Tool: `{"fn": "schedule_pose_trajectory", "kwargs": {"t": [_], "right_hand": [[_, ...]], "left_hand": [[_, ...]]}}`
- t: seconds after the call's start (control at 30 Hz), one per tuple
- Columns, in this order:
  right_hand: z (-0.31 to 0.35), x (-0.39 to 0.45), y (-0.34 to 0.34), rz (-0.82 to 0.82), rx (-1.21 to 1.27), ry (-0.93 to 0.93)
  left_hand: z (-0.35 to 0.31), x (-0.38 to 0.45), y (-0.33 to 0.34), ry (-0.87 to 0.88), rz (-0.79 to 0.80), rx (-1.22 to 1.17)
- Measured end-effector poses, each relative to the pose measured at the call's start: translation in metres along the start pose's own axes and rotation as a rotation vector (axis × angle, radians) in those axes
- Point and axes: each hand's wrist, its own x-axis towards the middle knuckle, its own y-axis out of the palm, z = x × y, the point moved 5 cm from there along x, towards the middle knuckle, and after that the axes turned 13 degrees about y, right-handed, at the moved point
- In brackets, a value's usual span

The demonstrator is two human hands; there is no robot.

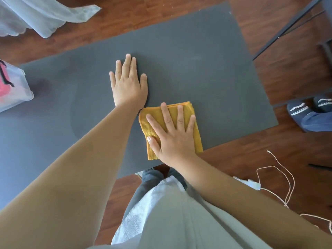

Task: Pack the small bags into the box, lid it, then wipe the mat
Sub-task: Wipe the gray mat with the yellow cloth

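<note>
- Yellow cloth (181, 119), folded into a rough square, lies flat on the grey mat (197, 60) close to its near edge, pinned under the right hand (173, 135); the fingers are spread and flat on top, pressing rather than gripping.
- Left hand (128, 83) rests palm-down on the bare mat just beyond the cloth, fingers straight, holding nothing and apparently bracing the mat.
- Lidded clear box (12, 87), with pink showing inside, sits at the mat's left edge, well apart from both hands, so packing and lidding look done and wiping is the step in hand.
- Risk: with only a flat palm on it, the cloth may unfold or bunch on a firm stroke, leaving streaks.
- Risk: strokes toward the near edge could carry the cloth off onto the wood floor (287, 78) and pick up grit.
- Risk: a wide sweep left could nudge the box.
- Risk: if the bracing hand lifts, the mat may creep or ripple.
- Risk: a faint darker patch near the box could be missed.
</note>
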Motion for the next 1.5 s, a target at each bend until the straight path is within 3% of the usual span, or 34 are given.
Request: {"fn": "schedule_pose_trajectory", "kwargs": {"t": [0.27,0.57,0.77,0.9,1.03,1.17,1.33,1.5], "right_hand": [[-0.016,0.044,-0.014,0.007,-0.017,-0.138],[-0.194,0.11,-0.057,-0.067,0.042,0.471],[-0.205,0.053,-0.046,-0.093,0.076,0.634],[-0.153,0.009,-0.031,-0.103,0.067,0.546],[-0.083,-0.003,-0.013,-0.092,0.026,0.246],[-0.056,0.027,-0.017,-0.07,0.018,0.041],[-0.057,0.096,-0.03,-0.039,0.01,-0.045],[-0.063,0.177,-0.047,-0.018,0.017,-0.019]], "left_hand": [[0.001,0.001,0.0,-0.012,-0.003,-0.015],[0.001,0.0,0.0,-0.013,0.012,-0.011],[0.001,0.0,-0.001,-0.016,0.007,-0.007],[0.001,0.0,-0.001,-0.015,0.004,-0.016],[0.001,0.0,-0.001,-0.018,0.001,-0.016],[0.0,0.0,-0.002,-0.017,0.001,-0.027],[0.0,0.0,-0.002,-0.024,-0.007,-0.034],[0.0,0.0,-0.002,-0.022,-0.008,-0.03]]}}
